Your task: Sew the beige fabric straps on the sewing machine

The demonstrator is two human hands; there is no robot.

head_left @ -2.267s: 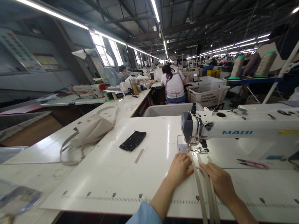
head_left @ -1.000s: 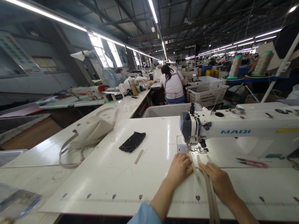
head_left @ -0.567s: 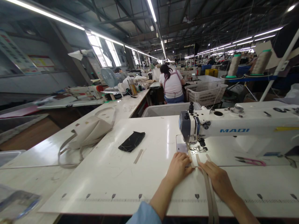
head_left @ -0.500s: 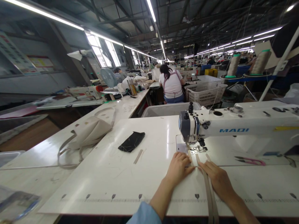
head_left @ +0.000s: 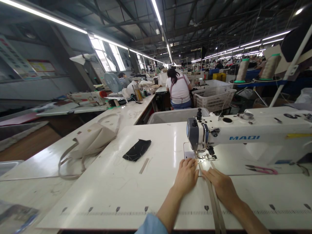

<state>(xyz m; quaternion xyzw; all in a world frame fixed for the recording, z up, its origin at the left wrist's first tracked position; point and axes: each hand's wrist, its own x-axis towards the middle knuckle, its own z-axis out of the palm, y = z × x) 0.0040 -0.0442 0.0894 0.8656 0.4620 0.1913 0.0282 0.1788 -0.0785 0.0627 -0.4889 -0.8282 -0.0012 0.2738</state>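
Observation:
A white MAQI sewing machine (head_left: 243, 133) stands on the white table (head_left: 126, 191). A beige webbing strap (head_left: 212, 203) runs from under the needle area back toward me. My left hand (head_left: 187, 175) rests on the table just left of the strap, fingers curled down beside the presser foot. My right hand (head_left: 220, 187) lies flat on the strap's right side, fingers stretched toward the needle, pressing the strap down.
A black cloth piece (head_left: 137, 149) and a short beige strip (head_left: 144, 165) lie left of the machine. A beige bag with straps (head_left: 91, 141) sits farther left. Pink scissors (head_left: 262, 169) lie at right. A person in white (head_left: 179, 89) sits ahead by a basket (head_left: 213, 97).
The strap's separate strands have come together into one narrow line between my hands. Both hands stay at the presser foot, shifting slightly closer together.

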